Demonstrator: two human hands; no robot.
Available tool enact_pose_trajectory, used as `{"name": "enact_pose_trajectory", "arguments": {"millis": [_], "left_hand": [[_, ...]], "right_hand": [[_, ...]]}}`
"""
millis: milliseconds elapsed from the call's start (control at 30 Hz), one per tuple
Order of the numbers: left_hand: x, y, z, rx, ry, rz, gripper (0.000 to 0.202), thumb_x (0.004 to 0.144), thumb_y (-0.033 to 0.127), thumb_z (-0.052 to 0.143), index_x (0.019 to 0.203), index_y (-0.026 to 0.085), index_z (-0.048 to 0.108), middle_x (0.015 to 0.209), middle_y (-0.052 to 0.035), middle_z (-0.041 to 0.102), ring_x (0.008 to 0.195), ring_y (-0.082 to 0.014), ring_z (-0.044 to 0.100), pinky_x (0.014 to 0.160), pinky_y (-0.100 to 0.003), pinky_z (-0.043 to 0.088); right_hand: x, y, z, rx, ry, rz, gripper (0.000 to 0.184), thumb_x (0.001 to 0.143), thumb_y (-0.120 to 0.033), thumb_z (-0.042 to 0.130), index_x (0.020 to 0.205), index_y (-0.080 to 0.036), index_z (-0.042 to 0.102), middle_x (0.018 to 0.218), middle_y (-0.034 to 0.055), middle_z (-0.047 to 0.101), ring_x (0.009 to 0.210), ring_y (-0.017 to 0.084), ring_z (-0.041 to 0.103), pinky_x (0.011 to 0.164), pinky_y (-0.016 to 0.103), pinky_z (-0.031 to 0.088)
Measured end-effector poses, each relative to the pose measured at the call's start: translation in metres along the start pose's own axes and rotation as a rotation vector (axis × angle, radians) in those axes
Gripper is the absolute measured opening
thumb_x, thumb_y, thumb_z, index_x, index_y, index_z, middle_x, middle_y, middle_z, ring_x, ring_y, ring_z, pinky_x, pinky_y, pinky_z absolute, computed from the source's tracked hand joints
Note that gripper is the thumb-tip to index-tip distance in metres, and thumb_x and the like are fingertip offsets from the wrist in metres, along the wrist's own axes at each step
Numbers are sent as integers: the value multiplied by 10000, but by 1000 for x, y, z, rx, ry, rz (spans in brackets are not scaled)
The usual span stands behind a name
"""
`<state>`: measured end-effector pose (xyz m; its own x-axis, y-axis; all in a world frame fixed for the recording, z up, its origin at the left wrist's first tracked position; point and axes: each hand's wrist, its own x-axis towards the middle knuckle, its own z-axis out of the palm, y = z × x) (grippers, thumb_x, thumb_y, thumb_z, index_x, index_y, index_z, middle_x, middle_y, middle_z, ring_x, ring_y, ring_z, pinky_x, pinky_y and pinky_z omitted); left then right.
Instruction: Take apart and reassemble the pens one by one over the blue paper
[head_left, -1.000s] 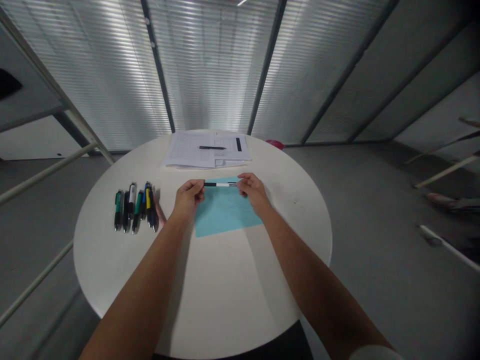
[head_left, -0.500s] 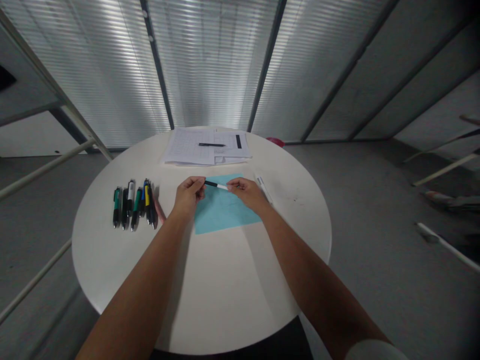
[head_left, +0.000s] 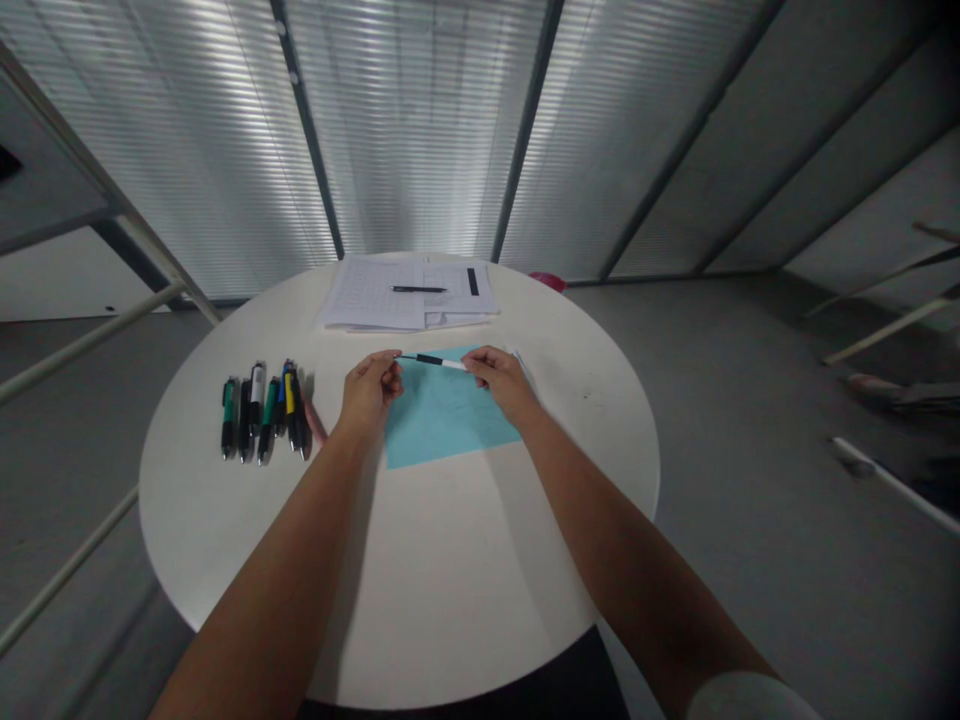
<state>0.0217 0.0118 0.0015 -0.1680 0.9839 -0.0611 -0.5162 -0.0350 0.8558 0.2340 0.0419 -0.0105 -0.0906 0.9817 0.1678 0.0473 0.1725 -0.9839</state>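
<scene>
Over a light blue sheet of paper [head_left: 442,425], my two hands hold a pen between them. My right hand [head_left: 504,375] pinches the white end of the pen barrel [head_left: 441,361], which has a black grip. A thin dark rod, which looks like the pen refill [head_left: 406,356], sticks out of the grip end. My left hand [head_left: 372,388] is closed, thumb and fingers pinching the tip of that refill. Behind my right hand, a white pen-like object [head_left: 517,354] lies mostly hidden on the table.
Several pens [head_left: 262,410] with green, black, white, blue and yellow parts lie at the left of the round white table [head_left: 450,580]. A pinkish strip [head_left: 316,424] rests beside them. Stacked papers [head_left: 375,290] with a black pen [head_left: 418,289] lie at the back.
My hands have moved slightly apart. A length of thin dark refill now shows between my left fingers and the black grip, where my left fingers were at the grip before.
</scene>
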Motion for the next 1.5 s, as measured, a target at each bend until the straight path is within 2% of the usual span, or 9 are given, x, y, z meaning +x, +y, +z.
{"name": "enact_pose_trajectory", "arguments": {"millis": [200,367,567,700,833,1000,1167,1367,1500], "left_hand": [[-1,-9,-1,233,52,140,261,677,243,747,912,204,640,624,27,577,493,-90,462,487,-223,338],[-8,-18,3,693,-74,321,124,691,211,760,750,201,652,622,9,566,564,-112,459,561,-239,342],[-6,-22,0,1148,-161,375,101,758,183,639,844,206,688,730,-30,634,676,-171,539,696,-300,397],[-3,-23,-2,1294,-216,415,180,763,149,573,889,191,695,828,-68,671,768,-204,583,765,-336,424],[-5,-23,0,1234,-200,433,205,737,138,588,895,190,708,802,-64,663,719,-199,564,736,-348,423],[-6,-18,0,864,-134,375,224,761,235,641,958,203,744,727,-25,625,589,-146,487,614,-312,386],[-6,-8,1,587,-105,280,218,748,338,725,895,192,792,715,-54,668,609,-149,500,591,-302,379],[-7,-4,5,568,-3,257,240,757,397,735,653,181,722,573,-30,582,533,-122,440,515,-270,317],[-8,-4,7,560,6,233,234,758,391,733,668,178,700,590,-25,599,517,-110,442,507,-261,320]], "right_hand": [[2,0,-1,107,68,30,191,710,-397,691,754,-212,667,638,-24,592,516,86,426,497,240,299],[4,4,-3,186,86,32,185,701,-377,702,754,-204,661,658,-18,606,503,77,427,490,239,290],[3,3,-2,160,80,44,166,697,-360,698,745,-203,676,640,-28,600,502,75,430,485,238,289],[3,1,-2,158,67,35,147,704,-348,700,739,-206,682,638,-33,601,501,73,433,483,239,286],[2,2,-2,155,57,24,136,712,-342,699,736,-209,685,639,-34,606,499,73,436,481,240,284],[1,0,-1,151,53,10,132,712,-336,698,724,-205,682,620,-38,600,491,73,435,478,240,279],[1,0,0,90,39,8,152,697,-351,707,712,-204,675,591,-40,581,507,82,440,493,241,295],[0,1,-1,64,34,9,158,709,-362,710,728,-208,677,569,-47,555,512,87,440,499,242,297],[0,1,-1,71,21,-4,153,716,-357,713,738,-209,682,569,-47,555,511,87,438,503,247,298]]}}
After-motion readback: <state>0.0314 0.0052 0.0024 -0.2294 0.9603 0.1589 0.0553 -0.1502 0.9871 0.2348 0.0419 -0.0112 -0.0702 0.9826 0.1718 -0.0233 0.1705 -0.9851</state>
